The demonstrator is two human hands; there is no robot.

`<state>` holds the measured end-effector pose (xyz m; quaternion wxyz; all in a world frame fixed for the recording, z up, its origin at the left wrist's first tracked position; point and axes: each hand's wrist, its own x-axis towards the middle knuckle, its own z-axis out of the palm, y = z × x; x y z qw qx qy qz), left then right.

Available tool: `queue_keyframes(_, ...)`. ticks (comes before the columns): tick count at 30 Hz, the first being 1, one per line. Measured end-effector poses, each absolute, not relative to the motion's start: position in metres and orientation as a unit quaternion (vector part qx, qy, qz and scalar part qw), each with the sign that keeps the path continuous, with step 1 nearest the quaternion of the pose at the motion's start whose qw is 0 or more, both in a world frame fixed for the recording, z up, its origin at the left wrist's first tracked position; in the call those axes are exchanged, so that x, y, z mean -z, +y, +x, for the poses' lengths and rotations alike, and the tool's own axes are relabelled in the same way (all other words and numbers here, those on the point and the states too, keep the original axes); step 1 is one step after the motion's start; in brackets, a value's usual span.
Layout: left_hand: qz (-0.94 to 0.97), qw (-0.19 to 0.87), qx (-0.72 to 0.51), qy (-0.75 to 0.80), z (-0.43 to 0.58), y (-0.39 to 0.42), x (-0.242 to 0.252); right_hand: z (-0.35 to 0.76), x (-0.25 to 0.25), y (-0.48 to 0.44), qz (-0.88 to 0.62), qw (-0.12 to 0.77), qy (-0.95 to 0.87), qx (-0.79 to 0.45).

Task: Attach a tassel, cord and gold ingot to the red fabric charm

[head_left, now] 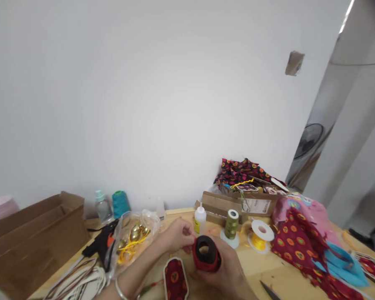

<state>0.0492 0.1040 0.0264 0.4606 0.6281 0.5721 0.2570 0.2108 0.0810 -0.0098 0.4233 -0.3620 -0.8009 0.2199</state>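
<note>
My right hand (228,266) is wrapped round a spool of red thread (203,263), its dark hollow end turned up towards me. Close against the spool's left side, my left hand (180,234) has its fingertips pinched together; whatever lies between them is too fine to make out. Below the hands on the wooden table is a flat patterned red fabric piece with a white border (176,279). Just beyond the spool stands a white glue bottle with a yellow label (200,220). A spool of olive thread (231,227) is upright behind my right hand.
On the right are a spool of yellow cord (262,235), red patterned fabric (295,239), blue fabric (346,264) and a dark pointed blade (269,289). To the left lie a plastic bag of gold bells (136,233) and a cardboard box (34,246). Another box (218,206) holds fabric scraps.
</note>
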Motion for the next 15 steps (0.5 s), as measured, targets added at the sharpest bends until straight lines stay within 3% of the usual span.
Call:
queue_keyframes(6, 0.558, 0.523, -0.3, 0.57, 0.048, 0.097, -0.004, 0.213, 0.022, 0.088, -0.368, 0.418, -0.792, -0.25)
queue_keyframes(11, 0.562, 0.545, -0.309, 0.54, 0.04, 0.083, -0.02, 0.212, 0.021, 0.087, -0.379, 0.421, -0.783, -0.257)
queue_keyframes(15, 0.654, 0.449, -0.258, 0.552, 0.044, 0.081, -0.033, 0.209, 0.019, 0.084, -0.394, 0.425, -0.772, -0.26)
